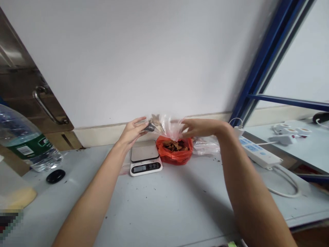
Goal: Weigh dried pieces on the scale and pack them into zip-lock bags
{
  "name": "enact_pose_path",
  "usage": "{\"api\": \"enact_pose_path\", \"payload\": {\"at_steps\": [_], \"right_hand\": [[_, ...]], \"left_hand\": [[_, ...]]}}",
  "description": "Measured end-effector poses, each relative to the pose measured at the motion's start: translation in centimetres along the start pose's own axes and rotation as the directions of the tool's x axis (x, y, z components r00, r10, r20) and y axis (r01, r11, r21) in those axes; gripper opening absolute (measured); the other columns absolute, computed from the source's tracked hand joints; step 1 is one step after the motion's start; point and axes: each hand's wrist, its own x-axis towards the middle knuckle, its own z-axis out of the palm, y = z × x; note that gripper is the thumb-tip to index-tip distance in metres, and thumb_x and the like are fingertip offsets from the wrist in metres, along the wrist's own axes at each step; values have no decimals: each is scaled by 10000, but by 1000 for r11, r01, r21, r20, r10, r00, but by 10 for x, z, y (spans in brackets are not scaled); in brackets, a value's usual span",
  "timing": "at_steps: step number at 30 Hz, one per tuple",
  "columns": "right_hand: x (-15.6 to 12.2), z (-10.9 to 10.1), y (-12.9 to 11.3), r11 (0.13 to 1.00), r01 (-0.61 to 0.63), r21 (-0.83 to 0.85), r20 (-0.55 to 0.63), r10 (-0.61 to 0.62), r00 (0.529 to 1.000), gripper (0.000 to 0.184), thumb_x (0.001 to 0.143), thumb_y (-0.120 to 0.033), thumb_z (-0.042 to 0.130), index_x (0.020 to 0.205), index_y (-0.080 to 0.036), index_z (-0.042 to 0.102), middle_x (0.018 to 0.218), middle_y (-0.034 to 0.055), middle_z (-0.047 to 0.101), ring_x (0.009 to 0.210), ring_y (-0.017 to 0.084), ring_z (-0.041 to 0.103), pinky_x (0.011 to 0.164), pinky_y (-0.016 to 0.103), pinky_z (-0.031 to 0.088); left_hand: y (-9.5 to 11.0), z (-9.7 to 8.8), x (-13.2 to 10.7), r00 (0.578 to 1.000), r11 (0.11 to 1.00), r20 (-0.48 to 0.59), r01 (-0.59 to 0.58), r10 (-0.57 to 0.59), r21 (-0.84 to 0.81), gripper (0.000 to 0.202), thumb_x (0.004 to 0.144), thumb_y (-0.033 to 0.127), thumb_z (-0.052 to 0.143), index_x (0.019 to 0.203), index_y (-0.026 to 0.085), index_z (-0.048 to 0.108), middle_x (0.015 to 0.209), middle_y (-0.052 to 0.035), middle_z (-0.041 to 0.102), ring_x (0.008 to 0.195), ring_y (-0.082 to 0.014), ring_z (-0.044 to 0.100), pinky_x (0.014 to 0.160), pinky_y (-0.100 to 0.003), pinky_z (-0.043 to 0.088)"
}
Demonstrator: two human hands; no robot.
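Both my hands hold a small clear plastic bag in the air near the wall, above the scale and the orange bag. My left hand pinches its left edge, where some brown pieces and a dark bit sit inside. My right hand grips the bag's right edge with closed fingers. Below stands a white digital kitchen scale with nothing on its plate. Right of it lies an open orange plastic bag filled with brown dried pieces.
A large water bottle lies on its side at the left beside a black cap. More clear bags lie behind my right arm. A white power strip with its cable lies at the right, a blue metal frame rises behind it.
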Motion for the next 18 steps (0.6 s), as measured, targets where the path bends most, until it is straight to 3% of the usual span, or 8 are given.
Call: {"api": "enact_pose_path", "payload": {"at_steps": [2,5,8,11,14,18], "right_hand": [[-7,-6,8,999,-37,25,121,33,992,460,823,-371,627,1248,-213,702,984,74,780,859,223,719,693,274,548],[-13,-11,11,993,-118,-9,110,118,987,305,833,-429,617,917,-185,778,818,69,776,773,222,721,673,297,547],[-11,-10,4,977,-197,-77,-91,189,978,334,819,-430,657,1024,-184,751,880,79,778,744,212,714,653,303,533],[-2,-6,-5,973,-197,-120,-233,165,958,472,767,-400,731,1195,-205,698,1050,90,765,780,209,709,683,308,528],[4,-1,-9,971,-169,-171,-227,128,965,410,719,-372,775,1097,-218,744,969,74,769,756,213,694,661,302,514],[7,1,-8,969,-155,-192,-182,120,976,154,728,-255,730,863,-212,789,795,35,758,711,197,673,620,275,490]], "left_hand": [[-4,0,3,998,998,-4,-62,62,22,334,667,201,866,972,150,740,912,-74,782,913,-201,728,873,-322,556],[-10,2,6,977,974,20,-212,211,78,358,572,318,917,858,155,774,916,-92,791,949,-249,727,924,-371,545],[-14,11,4,938,928,67,-347,341,138,325,606,376,890,840,171,798,937,-94,796,976,-269,725,954,-390,539],[-13,22,-2,893,878,141,-447,427,172,249,703,356,823,886,188,810,975,-83,795,1012,-263,721,972,-382,536],[-10,30,-9,847,835,205,-523,489,170,190,769,318,762,908,199,813,994,-67,793,1029,-248,720,984,-367,536],[-7,32,-12,809,788,196,-586,554,191,182,797,309,731,914,197,813,1006,-64,792,1044,-248,717,972,-362,548]]}}
